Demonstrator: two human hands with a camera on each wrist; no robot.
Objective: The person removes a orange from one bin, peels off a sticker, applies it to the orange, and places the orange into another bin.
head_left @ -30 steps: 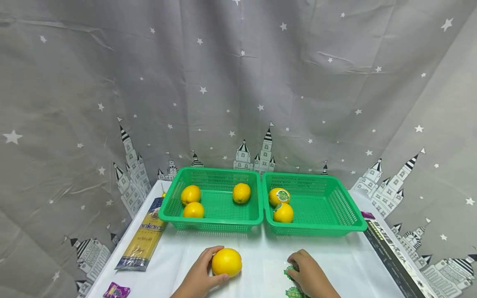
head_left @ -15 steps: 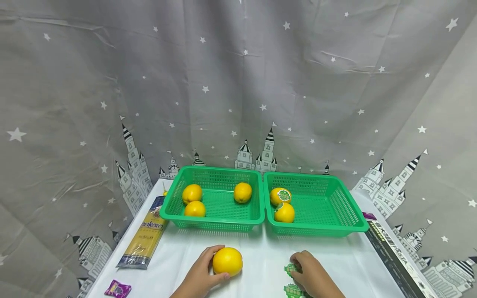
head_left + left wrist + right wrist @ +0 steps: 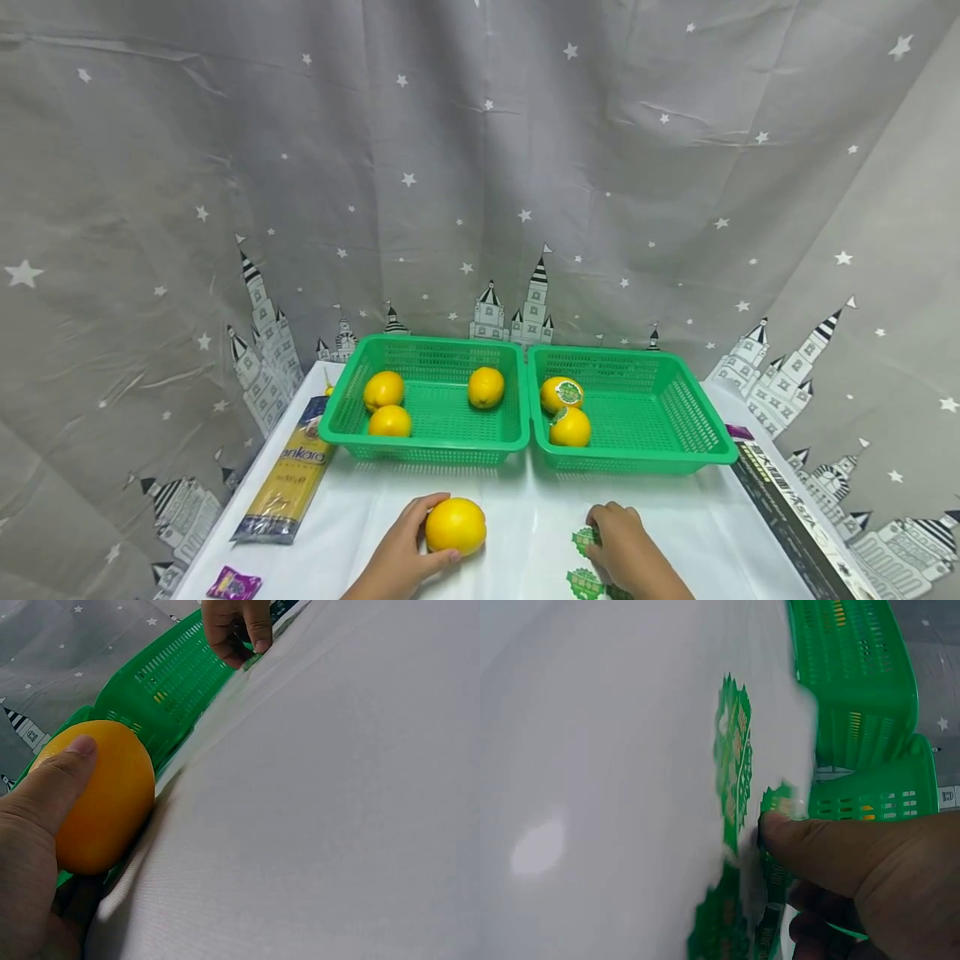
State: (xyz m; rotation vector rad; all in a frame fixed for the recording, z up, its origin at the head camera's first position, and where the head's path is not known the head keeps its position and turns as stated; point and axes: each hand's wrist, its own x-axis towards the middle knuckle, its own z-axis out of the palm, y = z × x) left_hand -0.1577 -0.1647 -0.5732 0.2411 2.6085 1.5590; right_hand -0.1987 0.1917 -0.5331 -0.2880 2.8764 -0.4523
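Note:
In the head view my left hand [image 3: 401, 554] holds an orange [image 3: 456, 527] on the white table, fingers behind it and thumb in front. The left wrist view shows the thumb lying along the side of this orange [image 3: 112, 799]. To the right, my right hand [image 3: 630, 550] is at some green jagged-edged stickers [image 3: 585, 583]. Seen from the right wrist, its thumb [image 3: 780, 832] presses on one green sticker [image 3: 778, 796], with the fingers curled beneath. The left wrist view also shows a green edge pinched in that hand [image 3: 236, 626]. Another sticker [image 3: 735, 750] lies beside it.
Two green baskets stand behind the hands: the left basket [image 3: 427, 450] holds three oranges, the right basket [image 3: 637, 461] two with green stickers. A spaghetti packet [image 3: 288, 483] and purple wrapper [image 3: 235, 583] lie left, a long black pasta box [image 3: 795, 517] right.
My right hand has shifted slightly to the right, and more of the green stickers shows beside it. The left hand and its orange stay in place.

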